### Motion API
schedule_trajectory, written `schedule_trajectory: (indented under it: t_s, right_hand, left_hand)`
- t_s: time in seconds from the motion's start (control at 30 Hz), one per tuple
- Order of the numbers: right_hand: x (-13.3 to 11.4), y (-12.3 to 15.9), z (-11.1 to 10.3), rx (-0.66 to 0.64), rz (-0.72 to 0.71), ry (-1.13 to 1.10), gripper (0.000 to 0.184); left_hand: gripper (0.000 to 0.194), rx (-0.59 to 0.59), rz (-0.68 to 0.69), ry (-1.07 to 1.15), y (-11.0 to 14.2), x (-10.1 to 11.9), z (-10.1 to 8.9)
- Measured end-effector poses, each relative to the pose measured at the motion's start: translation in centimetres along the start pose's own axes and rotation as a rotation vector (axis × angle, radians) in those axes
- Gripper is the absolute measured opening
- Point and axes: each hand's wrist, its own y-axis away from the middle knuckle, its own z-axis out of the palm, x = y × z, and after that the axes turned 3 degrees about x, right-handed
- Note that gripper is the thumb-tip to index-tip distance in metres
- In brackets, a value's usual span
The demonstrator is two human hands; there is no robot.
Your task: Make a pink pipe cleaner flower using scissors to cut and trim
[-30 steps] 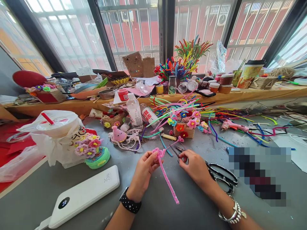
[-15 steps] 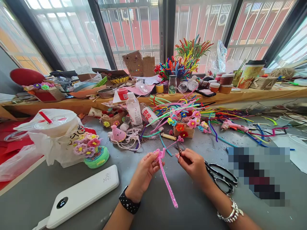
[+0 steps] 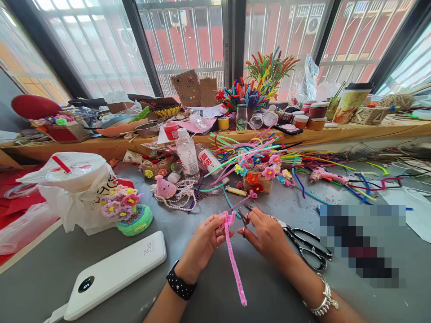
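Two hands are at work over the table (image 3: 202, 296). The left hand (image 3: 206, 240) has its thumb and fingers pinched together on one pink pipe cleaner (image 3: 233, 258), whose looped top sits at the fingertips and whose long tail hangs toward the near side. The right hand (image 3: 267, 233) is partly curled, fingers and thumb in the handles of the small scissors (image 3: 244, 219), its blades spread and pointing far and left, close to the pipe cleaner's top. There are two pairs of scissors: the larger scissors (image 3: 305, 245) lie just right of the right hand, which hides part of them.

Compared with half a second ago, the small scissors' blades have parted and tipped left, the right hand is nearer the left one, and the pipe cleaner's tail reaches lower.

Just beyond the small scissors lies one small pink flower (image 3: 252, 194), in front of a flower basket (image 3: 266, 185). Farther left are two plastic bottles, one upright bottle (image 3: 188, 154) and one leaning bottle (image 3: 208, 160), with a string of beads (image 3: 183, 197) before them. One glue gun (image 3: 330, 176) lies far right. On the near left are one power bank (image 3: 116, 278), one green flowerpot (image 3: 138, 220) and one bagged cup (image 3: 76, 172).
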Motion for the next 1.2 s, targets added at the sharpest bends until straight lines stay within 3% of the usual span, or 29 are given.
schedule_trajectory:
  t_s: [0.83, 1.2]
  right_hand:
    - [-0.08, -0.07, 0.04, 0.002, -0.033, 0.088, 0.038]
    - [-0.07, -0.06, -0.14, -0.019, -0.02, 0.088, 0.034]
  left_hand:
    - [0.004, -0.016, -0.077, 0.027, 0.5, 0.36, 0.6]
    - [0.005, -0.031, -0.044, -0.013, 0.35, 0.24, 0.51]
